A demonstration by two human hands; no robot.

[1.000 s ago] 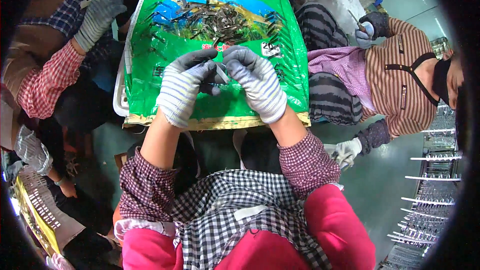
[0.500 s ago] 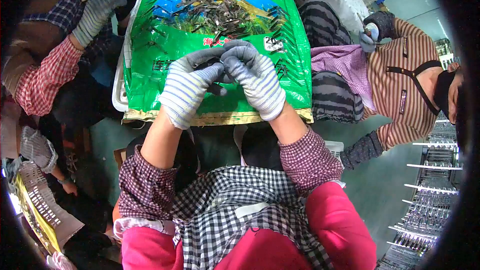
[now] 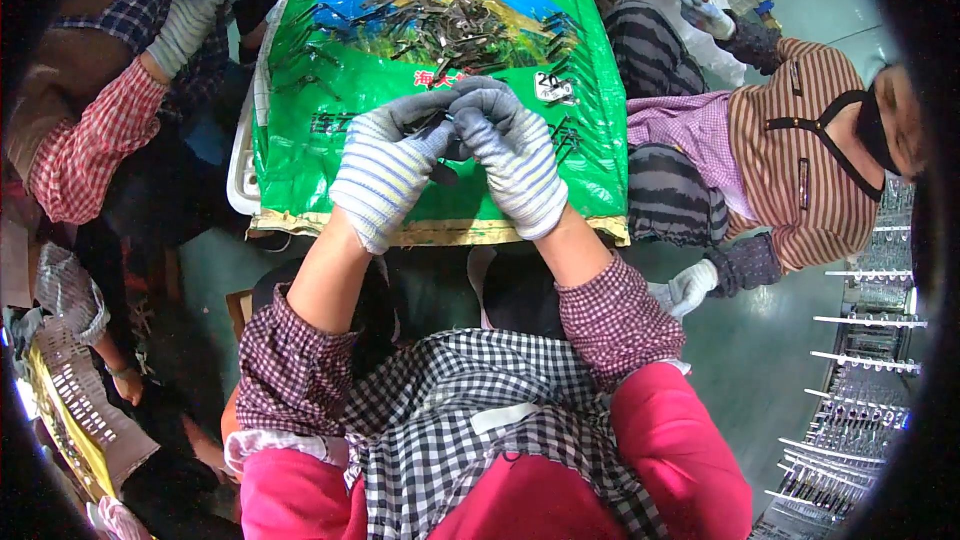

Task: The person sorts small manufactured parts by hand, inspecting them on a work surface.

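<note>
My left hand [image 3: 388, 162] and my right hand [image 3: 512, 158], both in striped knit gloves with greyed fingers, meet above the near part of a green printed sack [image 3: 285, 185]. The fingertips of both are closed together in a pinch. A small dark thin piece [image 3: 437, 123] shows between them, mostly covered by the gloves, so its exact kind is unclear. Beyond my hands a loose pile of narrow dark metal pieces [image 3: 460, 30] lies on the sack. More such pieces [image 3: 567, 137] are spread along the sack's right side, and others along its left.
A white tray [image 3: 243, 165] shows under the sack's left edge. At the left is a co-worker's gloved hand [image 3: 195, 15]; at the right sits a person in a striped top [image 3: 825, 155]. A perforated basket [image 3: 95, 390] stands lower left, and racks of metal parts [image 3: 850, 410] line the right.
My hands stay together with only a slight shift. The person at the right has raised one gloved hand toward the back; that person's other gloved hand now shows near the sack's lower right.
</note>
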